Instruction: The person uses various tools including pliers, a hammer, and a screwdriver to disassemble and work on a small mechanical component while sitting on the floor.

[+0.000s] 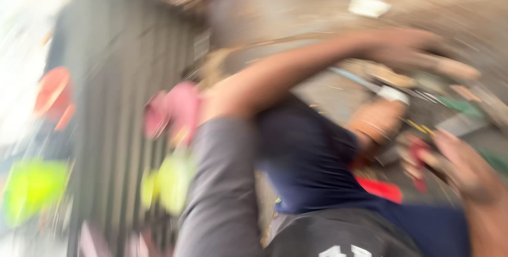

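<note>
Dark navy cloth (307, 156) is spread across the lap, below the outstretched left hand (418, 48); its grip cannot be told through blur. A red object (420, 154) seems pinched by the right hand (463, 167). Sorting appears underway; steadier positioning is required.

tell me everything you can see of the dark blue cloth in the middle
The dark blue cloth is soft-looking fabric, bunched in a rounded mass at centre frame and spreading toward the lower right. A bare forearm crosses just above it, and a grey sleeve lies along its left edge. Motion blur hides seams, texture and whether anything grips it.
</note>
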